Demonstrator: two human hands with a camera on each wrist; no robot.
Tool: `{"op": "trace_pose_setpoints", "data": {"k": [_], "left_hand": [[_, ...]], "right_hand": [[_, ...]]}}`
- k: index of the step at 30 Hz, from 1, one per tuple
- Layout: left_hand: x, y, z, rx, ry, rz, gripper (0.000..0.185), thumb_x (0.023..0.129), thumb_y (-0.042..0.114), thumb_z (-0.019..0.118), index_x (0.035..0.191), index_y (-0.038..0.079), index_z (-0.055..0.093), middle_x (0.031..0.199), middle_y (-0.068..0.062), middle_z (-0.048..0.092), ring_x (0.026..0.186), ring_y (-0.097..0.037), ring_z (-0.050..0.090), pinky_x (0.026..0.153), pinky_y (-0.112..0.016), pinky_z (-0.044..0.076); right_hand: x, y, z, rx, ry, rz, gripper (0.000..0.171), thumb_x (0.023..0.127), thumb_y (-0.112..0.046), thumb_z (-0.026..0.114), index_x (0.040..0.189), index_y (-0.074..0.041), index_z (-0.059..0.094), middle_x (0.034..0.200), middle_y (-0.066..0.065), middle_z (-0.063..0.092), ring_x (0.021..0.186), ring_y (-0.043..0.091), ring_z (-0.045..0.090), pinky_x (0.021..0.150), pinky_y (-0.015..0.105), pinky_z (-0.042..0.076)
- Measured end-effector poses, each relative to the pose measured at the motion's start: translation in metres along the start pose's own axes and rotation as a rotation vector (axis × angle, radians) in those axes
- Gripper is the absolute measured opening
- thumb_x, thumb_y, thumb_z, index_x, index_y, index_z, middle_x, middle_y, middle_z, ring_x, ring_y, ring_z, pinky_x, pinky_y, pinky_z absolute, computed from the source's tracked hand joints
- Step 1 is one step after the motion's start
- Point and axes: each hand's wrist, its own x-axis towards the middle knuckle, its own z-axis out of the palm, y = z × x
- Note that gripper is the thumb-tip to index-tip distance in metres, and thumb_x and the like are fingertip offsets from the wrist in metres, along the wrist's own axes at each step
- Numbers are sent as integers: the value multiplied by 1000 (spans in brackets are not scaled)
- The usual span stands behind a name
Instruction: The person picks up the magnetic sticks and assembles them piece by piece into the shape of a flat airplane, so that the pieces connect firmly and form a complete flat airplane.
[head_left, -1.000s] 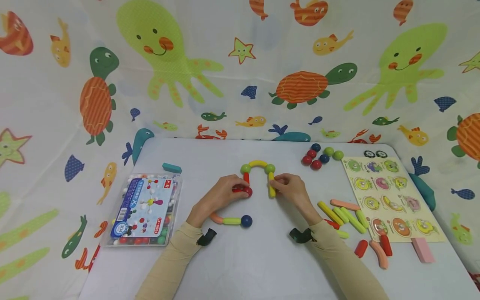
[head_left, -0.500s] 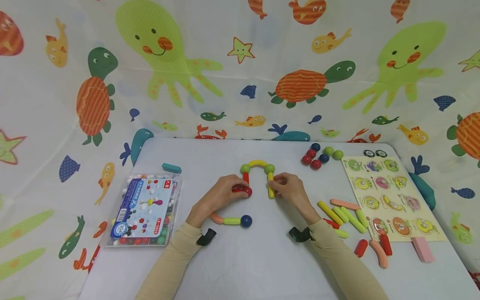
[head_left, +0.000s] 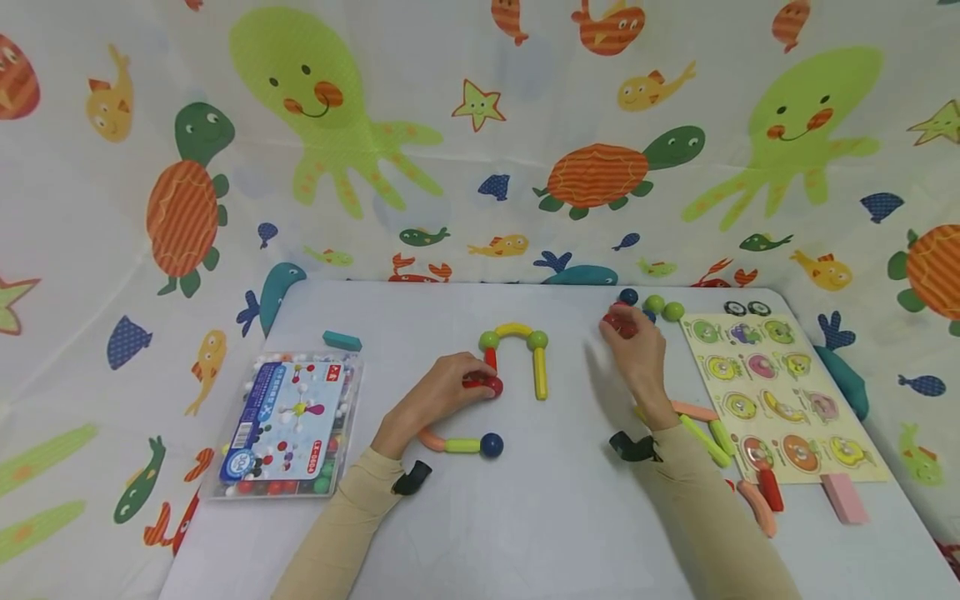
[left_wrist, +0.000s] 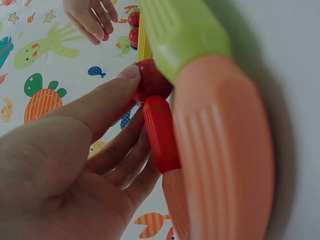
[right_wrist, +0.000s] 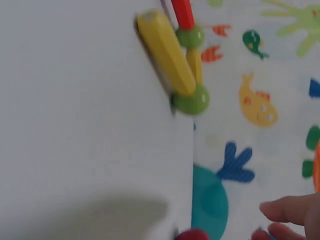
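Linked yellow rod [head_left: 540, 373] lies between both hands [head_left: 452, 381] [head_left: 639, 354]

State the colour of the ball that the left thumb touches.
The ball is dark red, seen best in the left wrist view.

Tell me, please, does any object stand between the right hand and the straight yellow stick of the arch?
Nothing visible does. In the head view, only bare table lies between the right hand and the straight yellow stick. The left hand, pinching a red ball, is beyond the stick.
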Motion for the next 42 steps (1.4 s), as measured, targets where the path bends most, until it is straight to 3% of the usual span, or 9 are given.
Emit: {"op": "trace_pose_setpoints", "data": {"k": [5,10,16,32,42], "left_hand": [[-1,-1,1,-4,-7,-17,31,88,18,80,118,15,74,101,5,67,94,-10,60,88,-29,55],[-2,-1,1,-2,-5,-20,30,88,19,80,118,17,75,102,5,67,95,-10,60,89,-30,54],[-1,0,2,-9,-5,-20,31,88,18,80,118,17,74,103,4,68,96,-10,60,90,-30,54],[0,2,1,4,-1,-13,31,89,18,80,119,17,74,104,3,68,97,-11,60,92,-32,54],[1,2,-1,-30,6,-6,32,89,19,80,119,13,73,105,1,69,98,-12,63,92,-33,56]], "right_hand": [[14,15,-14,30,80,89,42,97,-20,67,138,-9,61,138,12,62,126,30,56,107,44,48],[19,27,-17,45,64,178,44,98,-20,68,140,-11,59,142,11,59,132,28,51,111,45,45],[21,35,-16,37,39,218,45,97,-19,69,140,-10,59,141,11,61,132,26,53,113,42,43],[22,46,-14,3,-44,271,46,98,-17,66,142,-9,56,139,16,59,126,30,54,111,42,46],[10,34,-15,36,-22,252,44,98,-19,67,141,-11,58,138,14,61,127,28,55,111,42,46]]}}
